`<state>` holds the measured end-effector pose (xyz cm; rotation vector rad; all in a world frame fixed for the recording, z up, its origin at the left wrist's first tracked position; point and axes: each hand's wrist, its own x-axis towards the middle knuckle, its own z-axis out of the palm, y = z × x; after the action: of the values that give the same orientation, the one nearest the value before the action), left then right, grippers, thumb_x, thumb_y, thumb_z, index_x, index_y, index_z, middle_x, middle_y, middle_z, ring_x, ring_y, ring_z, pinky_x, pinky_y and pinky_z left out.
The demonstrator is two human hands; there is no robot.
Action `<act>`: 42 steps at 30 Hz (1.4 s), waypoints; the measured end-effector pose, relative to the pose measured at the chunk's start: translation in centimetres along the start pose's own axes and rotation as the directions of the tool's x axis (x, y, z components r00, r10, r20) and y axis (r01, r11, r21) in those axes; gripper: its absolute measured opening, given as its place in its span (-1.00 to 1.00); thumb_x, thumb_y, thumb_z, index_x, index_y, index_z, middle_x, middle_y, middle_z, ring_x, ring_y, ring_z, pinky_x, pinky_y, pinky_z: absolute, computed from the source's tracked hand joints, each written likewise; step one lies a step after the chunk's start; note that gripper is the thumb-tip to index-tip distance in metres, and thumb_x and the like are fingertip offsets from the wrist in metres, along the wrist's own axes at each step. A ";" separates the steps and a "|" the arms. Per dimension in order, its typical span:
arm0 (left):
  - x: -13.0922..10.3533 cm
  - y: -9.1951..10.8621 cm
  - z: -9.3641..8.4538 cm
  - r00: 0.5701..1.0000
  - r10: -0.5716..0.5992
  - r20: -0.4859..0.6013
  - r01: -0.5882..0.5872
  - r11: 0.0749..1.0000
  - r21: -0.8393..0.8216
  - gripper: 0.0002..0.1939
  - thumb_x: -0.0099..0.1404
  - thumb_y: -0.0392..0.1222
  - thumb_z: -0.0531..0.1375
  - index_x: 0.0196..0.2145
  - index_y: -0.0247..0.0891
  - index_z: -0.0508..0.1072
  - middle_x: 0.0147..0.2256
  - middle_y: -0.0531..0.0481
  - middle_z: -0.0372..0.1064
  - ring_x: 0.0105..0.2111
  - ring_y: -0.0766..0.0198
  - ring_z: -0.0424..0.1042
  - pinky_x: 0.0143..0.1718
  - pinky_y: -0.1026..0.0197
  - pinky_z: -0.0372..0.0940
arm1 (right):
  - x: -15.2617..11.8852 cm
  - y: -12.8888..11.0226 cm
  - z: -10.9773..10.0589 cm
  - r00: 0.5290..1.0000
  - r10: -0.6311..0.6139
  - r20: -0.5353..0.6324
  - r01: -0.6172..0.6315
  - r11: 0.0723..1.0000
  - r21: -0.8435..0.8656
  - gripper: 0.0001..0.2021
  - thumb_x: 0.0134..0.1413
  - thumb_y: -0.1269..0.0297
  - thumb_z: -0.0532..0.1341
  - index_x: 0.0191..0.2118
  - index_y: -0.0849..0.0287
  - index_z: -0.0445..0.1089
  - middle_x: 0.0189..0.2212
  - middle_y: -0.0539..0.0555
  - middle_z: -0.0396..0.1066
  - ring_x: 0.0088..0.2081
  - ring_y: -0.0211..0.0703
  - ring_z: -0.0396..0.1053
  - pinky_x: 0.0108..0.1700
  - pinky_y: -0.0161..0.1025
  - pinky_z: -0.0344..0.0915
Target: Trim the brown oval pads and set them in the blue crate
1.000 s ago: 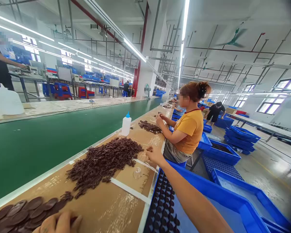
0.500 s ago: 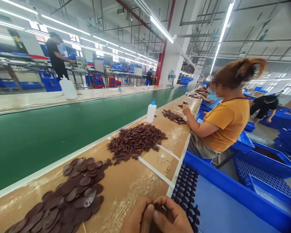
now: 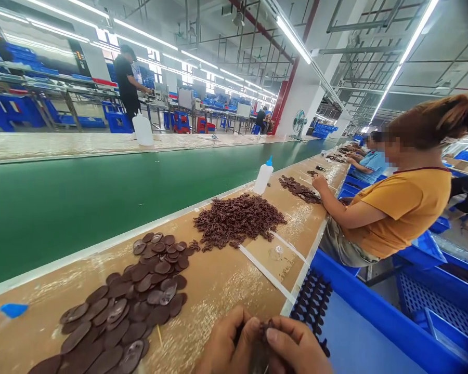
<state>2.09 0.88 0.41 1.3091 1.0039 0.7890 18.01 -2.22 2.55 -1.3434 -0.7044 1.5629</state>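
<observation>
A long, brown-topped worktable (image 3: 214, 291) with a shiny, scuffed film runs beside a flat green conveyor belt (image 3: 101, 208) in a bright factory hall under long white tube lights (image 3: 294, 39). A pale, film-covered bench (image 3: 62, 145) lies beyond the belt. A person in a yellow-orange shirt (image 3: 405, 213) sits further along the worktable, and a person in dark clothes (image 3: 127, 83) stands across the hall.

The left hand (image 3: 228, 340) and the right hand (image 3: 296, 345) meet above the table's near edge, fingertips pinched closely around a small dark brown piece (image 3: 259, 350). Its upper part looks knobbly; the fingers hide much of the rest. Nearby lie a spread of flat, oval dark brown discs (image 3: 128, 306), some glossy, and a heap of small, curly dark brown pieces (image 3: 237, 221).

A translucent white plastic bottle with a blue nozzle (image 3: 263, 179) stands behind the heap; its contents cannot be made out. A small clear cup (image 3: 276, 253) sits near white strips. Beside the table, a blue plastic tray (image 3: 382, 307) holds rows of small dark pieces (image 3: 312, 301) along its table side.
</observation>
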 end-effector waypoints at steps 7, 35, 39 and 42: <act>0.2 -0.8 0.2 0.991 0.110 -0.082 -0.089 0.971 0.223 -0.48 0.42 0.24 -0.12 -0.52 -0.16 0.24 -0.59 0.10 0.16 -0.47 0.25 0.23 -0.43 0.25 0.11 | 6.7 -8.8 -5.5 0.965 -0.202 -0.168 0.184 0.976 -0.120 -0.71 -0.14 0.14 0.45 -0.47 0.21 0.40 -0.56 -0.06 0.30 -0.53 -0.36 0.20 -0.55 -0.44 0.15; -0.1 0.4 -0.5 0.966 0.254 0.051 -0.252 0.872 0.419 -0.58 0.47 0.03 -0.11 -0.45 -0.18 0.30 -0.43 0.02 0.39 -0.37 0.25 0.32 -0.25 0.21 0.18 | 10.9 -10.1 -7.3 0.991 -0.079 -0.109 0.045 0.958 -0.283 -0.71 -0.18 0.17 0.48 -0.48 0.25 0.44 -0.55 -0.02 0.35 -0.53 -0.33 0.26 -0.54 -0.41 0.19; -0.2 0.6 -0.6 0.975 0.206 0.077 -0.219 0.871 0.439 -0.56 0.47 0.03 -0.10 -0.49 -0.19 0.28 -0.46 0.03 0.37 -0.38 0.25 0.32 -0.28 0.21 0.17 | 10.8 -10.1 -7.1 0.992 -0.070 -0.106 0.037 0.958 -0.285 -0.73 -0.16 0.19 0.47 -0.48 0.24 0.44 -0.57 -0.03 0.35 -0.54 -0.33 0.27 -0.54 -0.40 0.20; -0.3 0.4 -0.7 0.966 0.251 0.060 -0.252 0.875 0.412 -0.57 0.47 0.03 -0.09 -0.47 -0.18 0.32 -0.44 0.01 0.39 -0.37 0.25 0.33 -0.27 0.20 0.18 | 10.8 -10.0 -7.3 0.992 -0.068 -0.108 0.034 0.957 -0.287 -0.76 -0.13 0.20 0.46 -0.45 0.25 0.47 -0.53 -0.01 0.38 -0.53 -0.32 0.29 -0.54 -0.39 0.20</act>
<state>1.38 0.95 0.88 1.8404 1.0470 0.7902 28.10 10.53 4.89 -1.6002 -0.9098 1.3656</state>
